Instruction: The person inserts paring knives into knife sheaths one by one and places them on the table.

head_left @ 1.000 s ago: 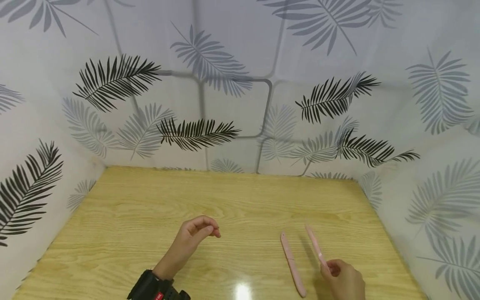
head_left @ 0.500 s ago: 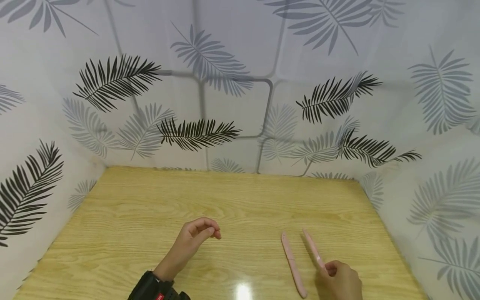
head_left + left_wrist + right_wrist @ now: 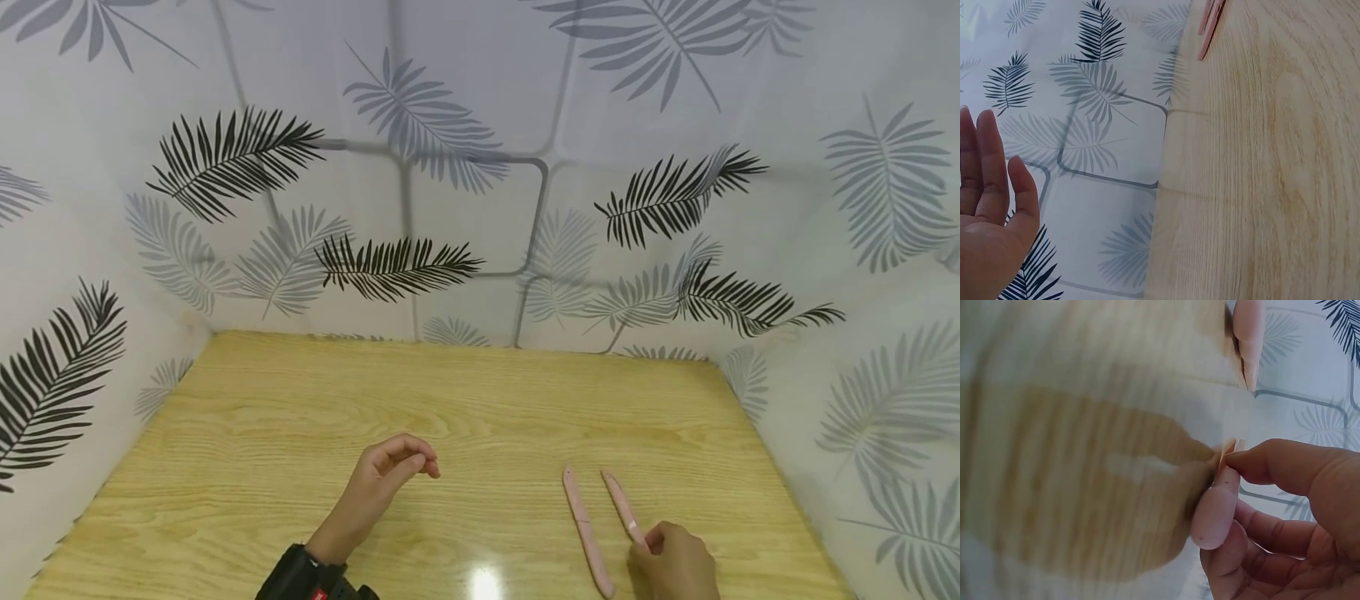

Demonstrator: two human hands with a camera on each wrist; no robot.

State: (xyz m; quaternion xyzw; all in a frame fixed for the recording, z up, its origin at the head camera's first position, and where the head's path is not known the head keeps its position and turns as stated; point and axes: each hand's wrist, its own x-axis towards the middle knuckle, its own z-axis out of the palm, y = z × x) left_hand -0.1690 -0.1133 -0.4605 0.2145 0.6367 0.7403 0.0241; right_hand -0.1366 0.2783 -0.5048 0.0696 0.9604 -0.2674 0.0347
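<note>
Two slim pink knives, each with a line across the middle, are on the right part of the wooden table. My right hand (image 3: 678, 562) pinches one knife (image 3: 619, 502) near its rounded end (image 3: 1213, 520), between thumb and fingers. Its far tip appears to be at the tabletop. Just left of it, the other knife (image 3: 585, 529) lies flat, roughly parallel, with a small hole at its far end. My left hand (image 3: 384, 477) is over the table left of the knives, fingers loosely bent and holding nothing. In the left wrist view its fingers (image 3: 991, 169) look relaxed.
The wood-grain table (image 3: 450, 392) is bounded at the back and sides by a white leaf-patterned cloth (image 3: 465, 217). A bright light reflection shows near the table's front. A black strapped device (image 3: 311, 575) sits on my left wrist.
My right hand has lowered the pinched knife and shifted it slightly left, so its tip is nearer the other knife. The left hand and the lying knife have barely moved.
</note>
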